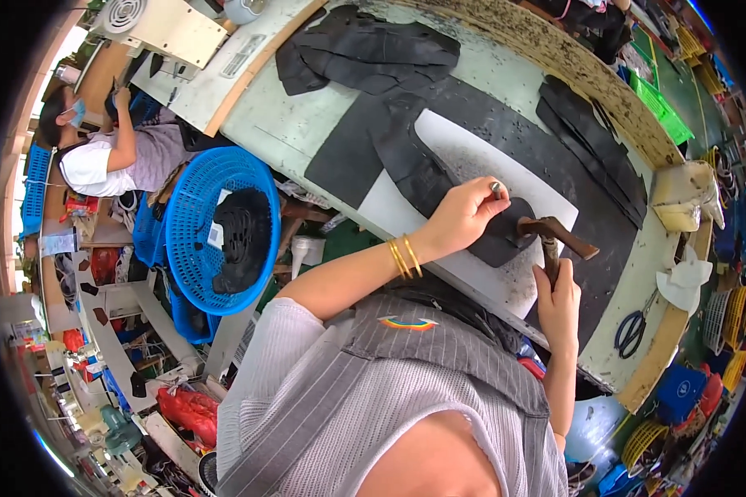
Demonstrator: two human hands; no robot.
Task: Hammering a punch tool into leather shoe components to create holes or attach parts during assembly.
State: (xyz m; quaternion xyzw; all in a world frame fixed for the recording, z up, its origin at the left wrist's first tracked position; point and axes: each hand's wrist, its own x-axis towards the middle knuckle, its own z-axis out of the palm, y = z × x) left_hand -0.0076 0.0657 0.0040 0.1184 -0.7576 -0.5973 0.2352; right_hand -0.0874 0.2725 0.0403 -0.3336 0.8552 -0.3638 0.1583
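My left hand [464,217] is closed, its thumb and fingers pinching a small metal punch [496,188]; only the punch's shiny round end shows. Wrapped round the wooden handle of a hammer [558,233] is my right hand [560,305], just to the right. The rusty brown hammer head is over the edge of the white board [460,131]. Beneath my left hand, a curved black sheet piece [408,166] lies across the board, looking like leather. Part of it is hidden by the hand.
Black cut pieces lie in a pile [369,51] at the back and in a strip stack [593,149] at right. Scissors [631,333] rest near the right edge. A blue basket [267,248] stands left of the table. Beyond it, a person [124,149] sits near a machine [170,31].
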